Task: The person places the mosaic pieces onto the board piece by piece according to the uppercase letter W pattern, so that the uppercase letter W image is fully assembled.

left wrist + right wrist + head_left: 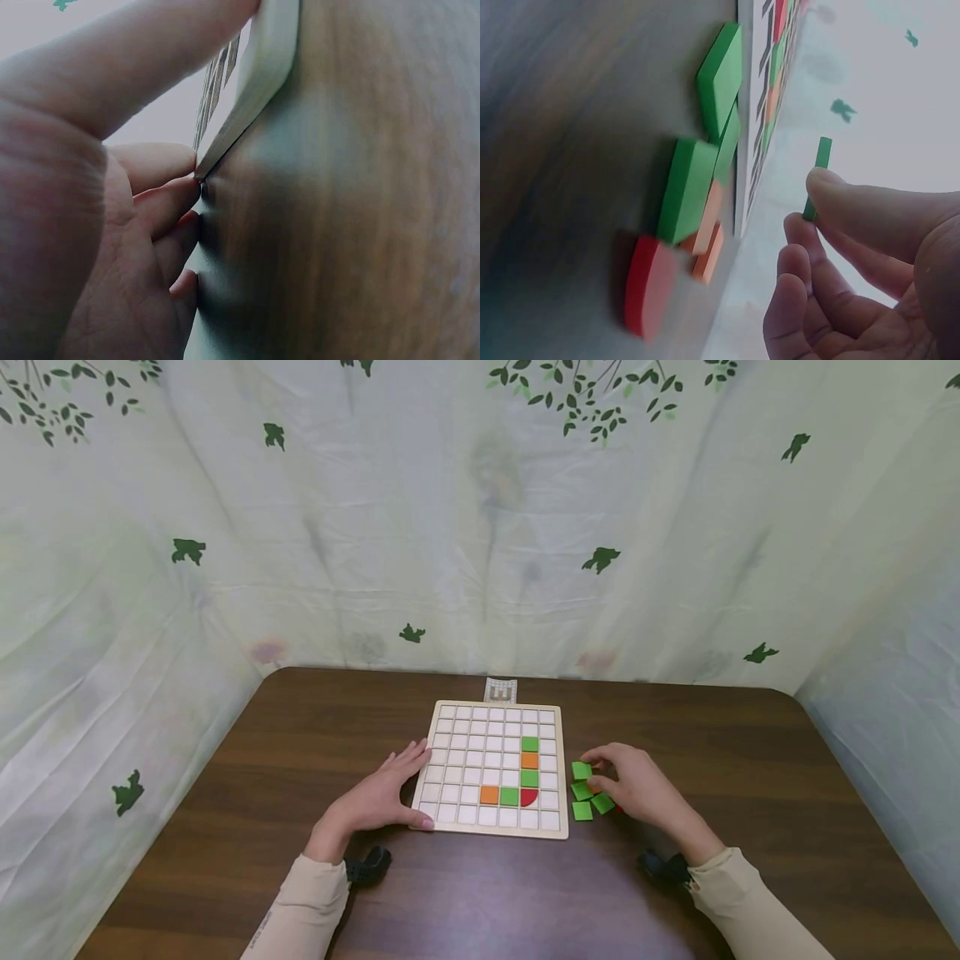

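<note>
No legible txt/nos.; L sleeve print (261, 930) too tiny

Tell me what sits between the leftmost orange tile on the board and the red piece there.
One green tile sits between the orange tile and the red piece on the board; the head view shows it.

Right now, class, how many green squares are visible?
7 green squares: on the board, one above and one below an orange square, one left of the red piece; one pinched by the right hand; three on the table. Others may be hidden.
</note>
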Tool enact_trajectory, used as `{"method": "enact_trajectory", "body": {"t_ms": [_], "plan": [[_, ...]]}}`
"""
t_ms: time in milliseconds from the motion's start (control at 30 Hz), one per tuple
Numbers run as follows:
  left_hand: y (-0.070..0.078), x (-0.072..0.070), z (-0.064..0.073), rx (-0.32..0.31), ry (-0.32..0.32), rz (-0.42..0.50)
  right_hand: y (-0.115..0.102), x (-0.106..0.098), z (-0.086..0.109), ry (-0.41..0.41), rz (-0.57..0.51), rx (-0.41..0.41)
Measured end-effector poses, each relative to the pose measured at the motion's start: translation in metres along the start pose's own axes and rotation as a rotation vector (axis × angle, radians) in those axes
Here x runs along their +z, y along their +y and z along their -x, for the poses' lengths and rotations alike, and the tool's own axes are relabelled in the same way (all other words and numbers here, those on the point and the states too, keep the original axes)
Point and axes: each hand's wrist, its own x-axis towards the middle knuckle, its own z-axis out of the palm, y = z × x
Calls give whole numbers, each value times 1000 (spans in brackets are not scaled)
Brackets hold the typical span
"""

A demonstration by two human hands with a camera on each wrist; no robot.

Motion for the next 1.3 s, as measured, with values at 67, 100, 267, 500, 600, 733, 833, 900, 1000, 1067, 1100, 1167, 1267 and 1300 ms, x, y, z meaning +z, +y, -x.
{"method": "enact_trajectory", "body": {"t_ms": [67,100,267,500,600,733,833,900,1000,1067,1100,1167,1267,1300], "plan": [[0,0,0,-3,0,-4,-3,2,-2,2,-8,-14],[-1,1,0,-3,-1,-6,-5,4,-3,2,-12,-16],[-2,1,-1,-1,-2,-7,-17,10,-8,-6,-30,-17],[-2,-1,0,-7,0,5,-33,19,-15,-4,-28,-12],[-2,-1,0,-8,-2,-2,-38,23,-17,-1,-15,-33],[-1,-1,0,-5,-1,-3,-44,28,-20,7,-27,-66],[0,-1,0,-5,0,0,-46,34,-23,2,-51,-69],[0,-1,1,-11,-1,-2,-48,37,-25,-6,-63,-65],[1,-1,1,-16,-3,-3,-51,41,-27,-20,-74,-61],[0,0,1,-16,-4,-5,-52,44,-28,-27,-81,-61],[0,0,0,-19,-7,-4,-53,45,-29,-27,-81,-63],[1,0,0,-14,-5,-1,-55,47,-30,-23,-81,-74],[1,0,0,-12,-5,2,-58,51,-34,-12,-64,-102],[1,0,0,-15,-6,1,-59,52,-35,-8,-55,-110]]}}
